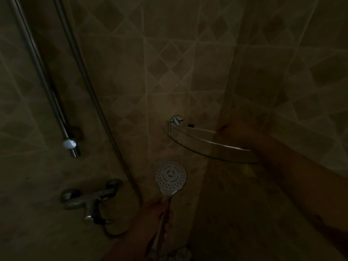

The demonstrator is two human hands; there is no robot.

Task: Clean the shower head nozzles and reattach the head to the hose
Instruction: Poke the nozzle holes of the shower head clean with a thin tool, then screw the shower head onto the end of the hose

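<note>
The scene is very dark. A round white-faced shower head (171, 176) with many nozzle holes points up toward me at lower centre. My left hand (160, 210) grips its chrome handle just below the face. The metal hose (88, 87) hangs down the left wall and curves to the mixer tap (88, 199). My right hand (237, 132) reaches over the back of the glass corner shelf (197, 146); its fingers are lost in shadow and I cannot tell whether it holds anything.
A chrome slide rail (40, 72) with a white end piece (69, 144) runs down the left wall. A small dark object (190, 125) lies on the shelf near its chrome bracket (176, 120). Tiled walls meet in a corner behind.
</note>
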